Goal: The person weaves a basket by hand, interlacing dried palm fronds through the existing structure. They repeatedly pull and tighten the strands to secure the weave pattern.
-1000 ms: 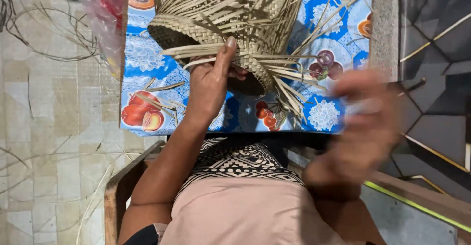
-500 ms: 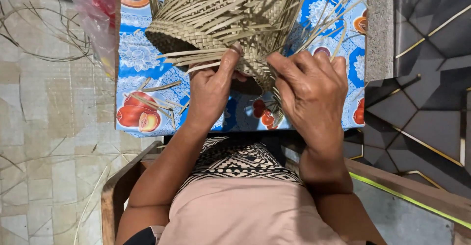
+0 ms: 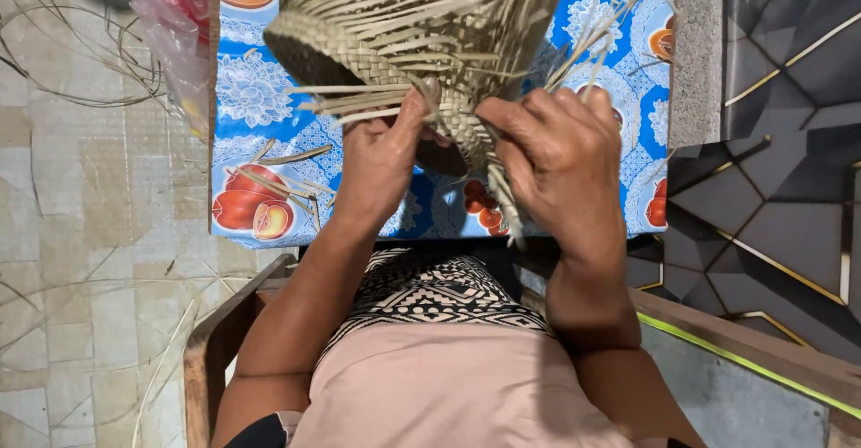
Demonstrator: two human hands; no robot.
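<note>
Woven basket sits on the blue fruit-print tablecloth, left hand and right hand both gripping its strips; tiled floor alongside.

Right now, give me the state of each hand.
Left hand: closed, thumb and fingers pinching loose strips of the woven basket.
Right hand: fingers curled onto the basket's woven edge; exact grip hidden.

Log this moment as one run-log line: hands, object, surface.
left hand: gripping half-woven tan straw basket | right hand: pinching its loose strips | surface: blue fruit-print tablecloth | extras: clear plastic bag at table edge
</note>
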